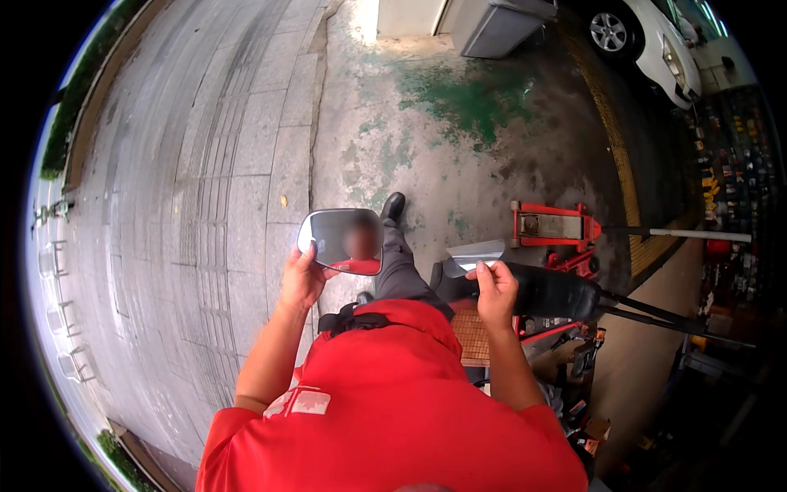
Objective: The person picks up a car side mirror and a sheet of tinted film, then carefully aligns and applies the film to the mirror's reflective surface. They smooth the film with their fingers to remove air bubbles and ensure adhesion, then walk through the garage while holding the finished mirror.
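My left hand (pixel 303 277) is closed around the lower left edge of a car wing-mirror glass (pixel 328 239). The glass is held up in front of me, its reflecting side toward me, with a patch of red cloth showing in it. To the right, my right hand (pixel 496 292) pinches a thin, shiny sheet (pixel 478 252), which looks like clear or silvery film, by its near edge between thumb and fingers. A gap separates the sheet from the mirror glass. What the sheet is made of cannot be told for sure.
A red floor jack (pixel 557 227) with a long handle stands to the right. Nearer is a long black padded object (pixel 549 293), and beside my legs a brown woven surface (pixel 472 336). Farther off are a grey bin (pixel 500 31), a white car (pixel 654 51) and crowded shelves (pixel 738 156).
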Demonstrator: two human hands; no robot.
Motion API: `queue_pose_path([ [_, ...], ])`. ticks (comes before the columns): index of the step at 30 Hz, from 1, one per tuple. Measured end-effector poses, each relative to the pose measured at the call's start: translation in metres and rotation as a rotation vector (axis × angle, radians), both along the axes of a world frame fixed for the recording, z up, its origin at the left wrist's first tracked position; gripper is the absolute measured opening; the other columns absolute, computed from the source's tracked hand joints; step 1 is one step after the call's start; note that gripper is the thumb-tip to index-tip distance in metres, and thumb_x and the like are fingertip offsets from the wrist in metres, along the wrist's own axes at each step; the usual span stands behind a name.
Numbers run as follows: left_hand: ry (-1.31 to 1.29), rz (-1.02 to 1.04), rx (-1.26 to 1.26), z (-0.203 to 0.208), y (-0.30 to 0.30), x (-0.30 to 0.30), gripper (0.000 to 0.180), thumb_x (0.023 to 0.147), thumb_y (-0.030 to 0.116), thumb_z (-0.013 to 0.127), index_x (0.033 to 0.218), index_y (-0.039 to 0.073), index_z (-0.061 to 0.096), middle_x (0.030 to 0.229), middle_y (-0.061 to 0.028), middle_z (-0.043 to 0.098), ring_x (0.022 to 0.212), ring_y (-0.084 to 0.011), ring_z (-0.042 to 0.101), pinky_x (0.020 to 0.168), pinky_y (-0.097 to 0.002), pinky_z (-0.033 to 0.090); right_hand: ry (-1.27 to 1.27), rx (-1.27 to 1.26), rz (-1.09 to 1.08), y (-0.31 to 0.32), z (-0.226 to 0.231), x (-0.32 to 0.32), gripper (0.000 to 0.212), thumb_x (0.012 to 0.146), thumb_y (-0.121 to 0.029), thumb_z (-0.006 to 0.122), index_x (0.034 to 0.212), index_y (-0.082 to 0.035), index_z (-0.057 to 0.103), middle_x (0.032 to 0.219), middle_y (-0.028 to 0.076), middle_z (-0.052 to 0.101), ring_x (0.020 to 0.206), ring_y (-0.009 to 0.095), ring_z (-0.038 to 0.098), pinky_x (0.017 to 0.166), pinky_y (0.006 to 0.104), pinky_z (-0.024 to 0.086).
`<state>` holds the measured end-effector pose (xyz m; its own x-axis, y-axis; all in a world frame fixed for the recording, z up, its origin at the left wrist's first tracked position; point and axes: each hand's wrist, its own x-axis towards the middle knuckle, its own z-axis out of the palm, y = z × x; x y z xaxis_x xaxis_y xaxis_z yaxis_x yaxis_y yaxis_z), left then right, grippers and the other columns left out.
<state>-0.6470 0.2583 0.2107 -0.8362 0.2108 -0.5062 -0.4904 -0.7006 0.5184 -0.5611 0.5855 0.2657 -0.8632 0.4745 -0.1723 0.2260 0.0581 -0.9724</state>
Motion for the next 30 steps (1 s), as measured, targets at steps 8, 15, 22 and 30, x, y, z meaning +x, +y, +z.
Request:
queue_pose_path([
  [8, 0.064, -0.105, -0.089, 0.017, 0.062, -0.204, 0.036, 0.098, 0.024, 0.055, 0.131, 0.012, 0.043, 0.122, -0.0124, 0.059, 0.106, -0.0316, 0.063, 0.076, -0.0477, 0.06, 0.11, -0.035, -0.014, 0.068, 0.008, -0.225, 0.015, 0.094, -0.011, 0.063, 0.084, 0.001, 0.061, 0.074, 0.001, 0.065, 0.068, 0.004, 0.056, 0.061, 0.0207, 0.045],
  [15, 0.189, -0.094, -0.078, 0.04, 0.117, -0.375, 0.033, 0.098, 0.02, 0.054, 0.129, 0.011, 0.045, 0.118, -0.0122, 0.061, 0.102, -0.0305, 0.065, 0.073, -0.0454, 0.061, 0.226, 0.173, -0.057, 0.144, 0.029, -0.363, 0.015, 0.093, -0.011, 0.064, 0.084, 0.001, 0.061, 0.072, 0.0, 0.064, 0.065, 0.004, 0.054, 0.059, 0.0218, 0.043],
  [22, 0.085, -0.126, -0.058, 0.004, 0.173, -0.491, 0.033, 0.098, 0.023, 0.055, 0.127, 0.011, 0.045, 0.121, -0.0091, 0.058, 0.104, -0.0298, 0.063, 0.073, -0.0449, 0.061, 0.082, 0.13, -0.125, 0.198, 0.002, -0.466, 0.014, 0.094, -0.011, 0.061, 0.086, 0.001, 0.06, 0.078, 0.002, 0.065, 0.073, 0.006, 0.059, 0.067, 0.0211, 0.046],
  [30, 0.015, -0.21, 0.002, 0.005, 0.25, -0.66, 0.04, 0.097, 0.023, 0.056, 0.133, 0.012, 0.042, 0.123, -0.0125, 0.057, 0.108, -0.0304, 0.062, 0.076, -0.0494, 0.06, 0.047, 0.304, -0.174, 0.273, 0.018, -0.63, 0.015, 0.091, -0.011, 0.065, 0.084, 0.001, 0.062, 0.072, 0.001, 0.063, 0.068, 0.006, 0.055, 0.061, 0.0254, 0.046],
])
